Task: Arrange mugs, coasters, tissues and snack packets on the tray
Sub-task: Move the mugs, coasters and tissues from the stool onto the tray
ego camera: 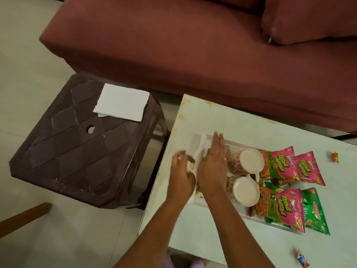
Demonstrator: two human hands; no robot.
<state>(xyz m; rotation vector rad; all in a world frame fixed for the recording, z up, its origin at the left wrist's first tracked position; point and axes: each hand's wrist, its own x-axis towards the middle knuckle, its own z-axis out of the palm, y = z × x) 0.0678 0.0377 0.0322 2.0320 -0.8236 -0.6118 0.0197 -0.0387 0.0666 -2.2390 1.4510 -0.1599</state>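
A white tray (199,141) lies on the pale table. Two cream mugs with red patterns, one farther (245,161) and one nearer (244,191), stand on it. Pink snack packets (280,165) and a green one (313,211) lie at its right end. My right hand (212,167) lies flat, fingers straight, on white tissue (201,151) at the tray's left end. My left hand (181,171) curls round the tissue's left edge, just beside the tray rim; it looks blurred.
A brown plastic stool (77,147) stands left of the table with folded white tissue (121,102) on top. A maroon sofa (193,45) runs behind. Two small wrapped sweets, one far (334,157) and one near (302,258), lie on the table (231,117) at right.
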